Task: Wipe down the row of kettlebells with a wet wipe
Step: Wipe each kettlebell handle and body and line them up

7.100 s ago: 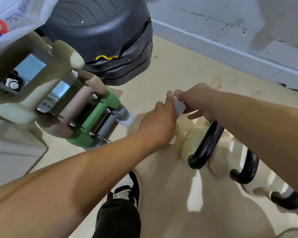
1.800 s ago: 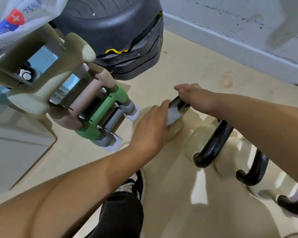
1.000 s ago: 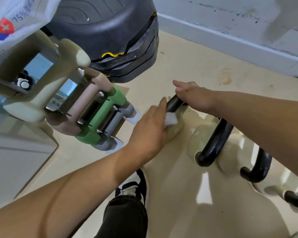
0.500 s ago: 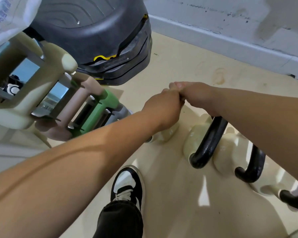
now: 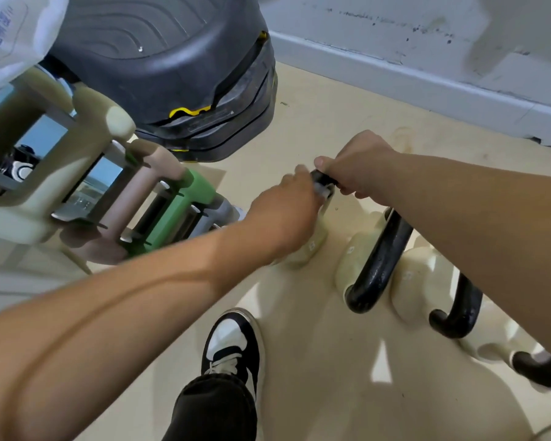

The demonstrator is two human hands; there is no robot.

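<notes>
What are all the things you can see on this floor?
kettlebells: at least four, cream with black handles, in a row on the floor, right
wet wipe: one, white, on the handle of the end kettlebell
dumbbells: four seen, cream, pinkish, green, grey, on a rack, left
step platform: one, black, top, near the wall
bag: one, white, printed, top left corner
shoe: one, black and white, bottom middle
left hand: pinches the wet wipe
right hand: grips the end kettlebell's handle
</notes>
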